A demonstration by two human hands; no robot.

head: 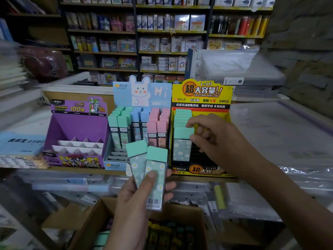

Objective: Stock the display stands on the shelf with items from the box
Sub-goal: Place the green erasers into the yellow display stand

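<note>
My left hand [138, 201] grips two mint-capped lead cases with a daisy print [150, 170] upright in front of the shelf, thumb pressed on the front one. My right hand [214, 139] pinches the mint cap of another daisy case [182, 141], which stands in the front of the left column of the yellow display stand [201, 98]. More mint cases line up behind it; the rest of that stand shows dark slots. The open cardboard box [100, 213] sits below, with several cases inside.
A blue rabbit display stand [144, 92] full of green, blue and pink cases stands left of the yellow one. Further left is a purple stand [77, 123] with bare white dividers. Plastic-wrapped stock lies right and under the shelf edge [86, 171].
</note>
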